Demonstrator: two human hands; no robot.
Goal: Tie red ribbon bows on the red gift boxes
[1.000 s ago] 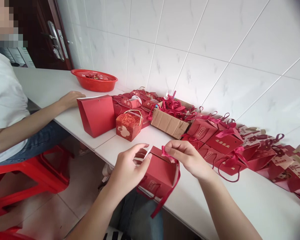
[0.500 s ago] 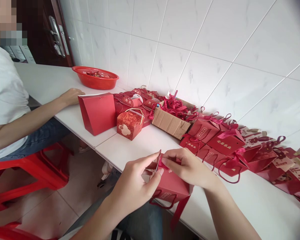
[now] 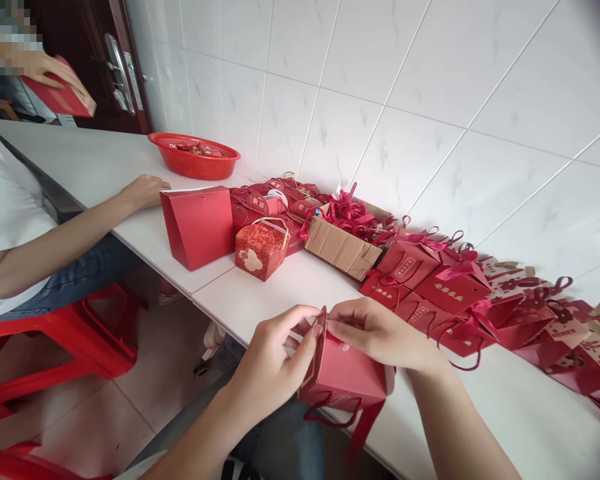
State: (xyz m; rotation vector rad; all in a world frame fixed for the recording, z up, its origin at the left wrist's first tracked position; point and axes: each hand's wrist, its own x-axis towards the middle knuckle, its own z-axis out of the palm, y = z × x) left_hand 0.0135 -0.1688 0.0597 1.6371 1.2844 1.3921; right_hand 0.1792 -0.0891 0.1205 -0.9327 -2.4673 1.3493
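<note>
A red gift box (image 3: 353,370) lies tilted at the near table edge, a red cord handle on its near side and a red ribbon (image 3: 366,427) hanging from it. My left hand (image 3: 283,353) grips the box's upright end panel between thumb and fingers. Close against the other face of that panel, my right hand (image 3: 380,333) is closed, fingertips pinched where the ribbon passes through; the pinched bit is mostly hidden. Just beyond stands a small patterned box (image 3: 261,250) with a rope handle.
A plain red box (image 3: 200,227) and a red basin (image 3: 195,160) of small wrapped pieces stand left. A cardboard box (image 3: 343,247) holds ribbons. Finished-looking gift boxes (image 3: 453,287) line the wall. A seated person's arm (image 3: 80,223) rests on the table; another hand (image 3: 45,67) holds a red box.
The gift box has tipped slightly and its end panel now stands more squarely between my hands. The ribbon at my right fingertips shows less. Another person's hand with a red box has appeared upper left.
</note>
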